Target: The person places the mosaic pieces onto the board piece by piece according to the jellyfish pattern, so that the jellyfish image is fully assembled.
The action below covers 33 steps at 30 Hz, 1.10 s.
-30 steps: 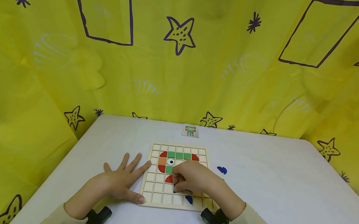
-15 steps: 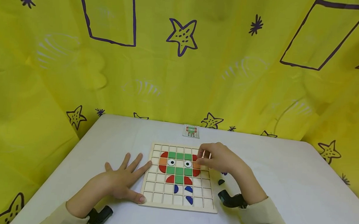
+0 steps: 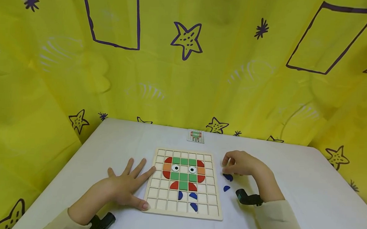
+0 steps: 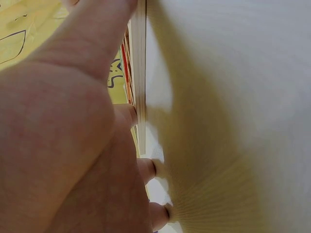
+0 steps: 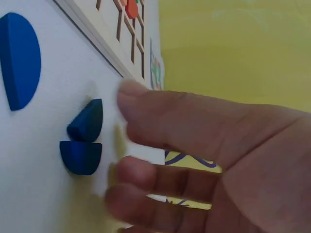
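Note:
A wooden grid board lies on the table, bearing red, green, orange and eye-marked pieces. On its lower cells are three blue half-circle pieces, one of them at the left. With fingers spread, my left hand rests flat on the table, its thumb and a fingertip touching the board's left edge. My right hand hovers right of the board, holding nothing. Close by its fingertips, two blue half-circles touch each other; a third blue half-circle lies apart, nearer my body.
Behind the board lies a small picture card showing a similar green and red figure. The white table ends at a yellow patterned curtain. A black wrist camera is strapped to my right wrist.
My right hand has left a blue half-circle on the lower board and moved across to the right, beyond the board's edge, beside the loose pieces. My left hand keeps its place.

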Motion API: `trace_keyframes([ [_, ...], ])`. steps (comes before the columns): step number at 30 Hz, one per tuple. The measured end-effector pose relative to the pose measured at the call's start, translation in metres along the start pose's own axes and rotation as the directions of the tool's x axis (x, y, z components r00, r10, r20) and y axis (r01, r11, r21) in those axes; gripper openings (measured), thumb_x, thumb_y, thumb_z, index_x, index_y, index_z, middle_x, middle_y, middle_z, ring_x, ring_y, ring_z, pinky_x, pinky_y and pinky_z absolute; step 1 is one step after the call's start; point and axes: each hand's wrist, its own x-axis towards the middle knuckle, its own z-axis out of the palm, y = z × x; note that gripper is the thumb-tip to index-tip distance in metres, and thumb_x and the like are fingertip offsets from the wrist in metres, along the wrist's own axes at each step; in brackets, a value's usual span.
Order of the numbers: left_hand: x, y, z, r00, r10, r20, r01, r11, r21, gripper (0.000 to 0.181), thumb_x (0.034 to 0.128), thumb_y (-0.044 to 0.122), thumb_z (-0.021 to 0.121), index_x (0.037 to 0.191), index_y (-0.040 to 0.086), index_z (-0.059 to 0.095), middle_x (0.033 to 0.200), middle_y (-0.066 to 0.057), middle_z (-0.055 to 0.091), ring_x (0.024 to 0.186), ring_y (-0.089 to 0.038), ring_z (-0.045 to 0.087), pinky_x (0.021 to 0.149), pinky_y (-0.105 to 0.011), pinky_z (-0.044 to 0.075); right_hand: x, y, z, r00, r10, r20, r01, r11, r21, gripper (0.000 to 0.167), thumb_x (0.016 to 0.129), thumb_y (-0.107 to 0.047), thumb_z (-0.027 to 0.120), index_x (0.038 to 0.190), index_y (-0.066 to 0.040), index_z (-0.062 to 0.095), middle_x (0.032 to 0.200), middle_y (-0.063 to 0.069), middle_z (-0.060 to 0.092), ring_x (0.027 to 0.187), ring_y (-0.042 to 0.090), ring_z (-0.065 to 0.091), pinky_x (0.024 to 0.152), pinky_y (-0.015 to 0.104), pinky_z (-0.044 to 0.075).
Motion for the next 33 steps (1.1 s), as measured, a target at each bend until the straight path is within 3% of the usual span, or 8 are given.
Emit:
trace_keyframes([
  [6, 0.000, 0.000, 0.001, 1.000, -0.009, 0.007, 0.009, 1.000, -0.003, 0.112, 0.0694, 0.079, 0.066, 0.160, 0.034, 0.018, 0.168, -0.013, 0.003, 0.149, -0.053, -0.001, 0.087, -0.092, 0.005, 0.001, 0.000, 0.005, 0.993, 0.054, 0.109, -0.059, 0.998, 0.039, 0.029, 0.075, -0.015, 0.086, 0.090, -0.011, 0.061, 0.071, 0.003, 0.057, 0.063, 0.017, 0.054, 0.060, 0.030, 0.044],
  [15, 0.000, 0.000, 0.000, 1.000, -0.009, 0.002, 0.009, 1.000, -0.012, 0.111, 0.0693, 0.078, 0.068, 0.159, 0.034, 0.020, 0.168, -0.013, 0.004, 0.149, -0.053, -0.001, 0.087, -0.092, 0.005, 0.005, -0.003, 0.010, 0.991, 0.024, 0.130, -0.038, 0.993, 0.108, 0.022, 0.078, -0.004, 0.080, 0.086, -0.007, 0.060, 0.070, 0.004, 0.054, 0.062, 0.018, 0.054, 0.057, 0.029, 0.045],
  [20, 0.000, 0.000, 0.001, 1.000, -0.017, 0.012, 0.017, 1.000, -0.020, 0.111, 0.0690, 0.078, 0.068, 0.159, 0.035, 0.019, 0.168, -0.012, 0.004, 0.149, -0.053, -0.002, 0.086, -0.092, 0.004, 0.008, -0.005, 0.015, 0.992, 0.021, 0.128, -0.034, 0.995, 0.094, 0.020, 0.079, -0.005, 0.077, 0.083, -0.009, 0.058, 0.073, 0.003, 0.050, 0.064, 0.018, 0.052, 0.058, 0.029, 0.042],
  [26, 0.000, -0.001, 0.001, 1.000, -0.001, -0.008, 0.001, 1.000, -0.007, 0.111, 0.0699, 0.079, 0.066, 0.160, 0.034, 0.018, 0.168, -0.013, 0.003, 0.149, -0.053, -0.001, 0.086, -0.093, 0.005, 0.014, -0.004, 0.014, 0.996, -0.093, 0.002, 0.093, 0.996, 0.006, 0.021, 0.082, -0.010, 0.077, 0.081, -0.014, 0.056, 0.079, 0.001, 0.056, 0.069, 0.017, 0.053, 0.060, 0.030, 0.042],
  [29, 0.001, -0.002, 0.002, 1.000, 0.004, -0.014, -0.004, 1.000, 0.003, 0.111, 0.0697, 0.079, 0.066, 0.160, 0.034, 0.018, 0.168, -0.013, 0.004, 0.149, -0.053, -0.001, 0.086, -0.093, 0.006, 0.016, -0.005, 0.012, 0.982, -0.176, -0.075, 0.175, 0.984, -0.017, 0.019, 0.082, -0.009, 0.075, 0.081, -0.015, 0.057, 0.078, 0.000, 0.056, 0.070, 0.016, 0.052, 0.061, 0.030, 0.042],
  [33, 0.002, -0.002, 0.003, 1.000, -0.005, -0.008, 0.005, 1.000, -0.001, 0.112, 0.0691, 0.079, 0.067, 0.160, 0.034, 0.019, 0.168, -0.013, 0.005, 0.149, -0.053, 0.000, 0.086, -0.093, 0.006, 0.016, -0.010, 0.010, 0.960, -0.259, -0.109, 0.260, 0.966, -0.008, 0.012, 0.085, -0.006, 0.068, 0.092, -0.014, 0.063, 0.077, -0.001, 0.056, 0.068, 0.016, 0.052, 0.059, 0.029, 0.043],
])
